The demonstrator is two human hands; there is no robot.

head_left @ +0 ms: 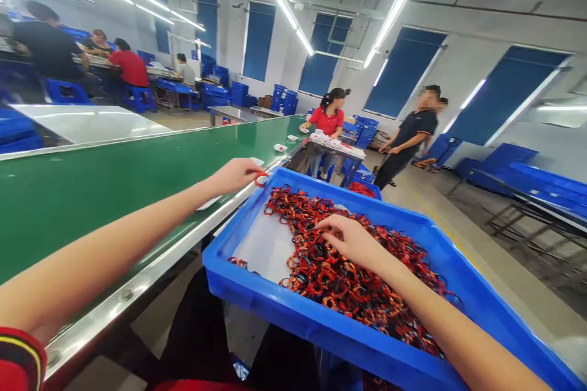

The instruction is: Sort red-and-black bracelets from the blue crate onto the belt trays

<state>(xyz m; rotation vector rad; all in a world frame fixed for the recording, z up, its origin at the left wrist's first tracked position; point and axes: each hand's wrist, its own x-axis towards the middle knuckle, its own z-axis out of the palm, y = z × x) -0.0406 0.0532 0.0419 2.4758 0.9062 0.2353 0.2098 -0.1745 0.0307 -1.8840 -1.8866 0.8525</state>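
1. Blue plastic crate point(293, 342) stands just beside the metal rail point(137, 275) of a green conveyor belt point(92, 208), and its far corner comes very near to this rail.
2. Inside the crate lies a big heap of small red, orange and black bands point(339, 275). The heap sits more toward the crate's right wall, and a white liner point(261, 244) shows near the left wall.
3. My right hand point(351, 243) is over the middle of the heap. Its fingers point(323, 224) are curved and a little spread, and they touch the top of the bands, but I cannot tell if they have hold of one.
4. My left hand point(236, 176) is up at the rail, near the crate's far corner. Its fingers are closed on one single band point(262, 180).
5. I judge these bands light, soft and easy to bend, but they are hooked together. It seems best to pinch one loop at its free edge with the fingertips, not to grab a bunch.
6. Farther along the belt are small white trays point(279, 148), and a co-worker in a red shirt point(328, 121) sits at a tabletop point(353, 153).
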